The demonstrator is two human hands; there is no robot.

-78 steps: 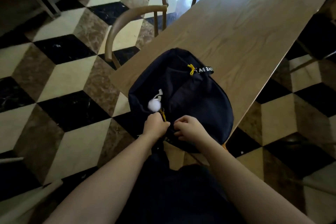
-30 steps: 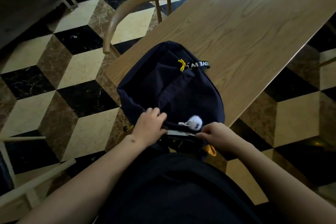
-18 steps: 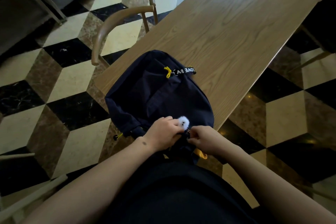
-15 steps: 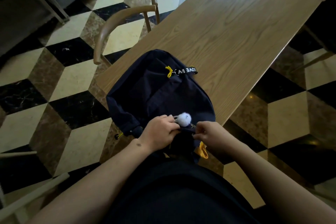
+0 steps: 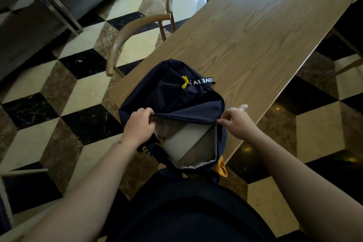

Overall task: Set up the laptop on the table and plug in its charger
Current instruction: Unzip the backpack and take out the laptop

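We are holding the bag (image 5: pixel 172 92) open at the near table (image 5: pixel 245 31) edge: left hand (image 5: pixel 139 126) gripping the flap's left end, right hand (image 5: pixel 234 122) pinching the right end near the zipper. The laptop (image 5: pixel 181 143) is sitting inside, between and just below both hands, long axis slanting toward us, left hand looking nearer. No charger visible.
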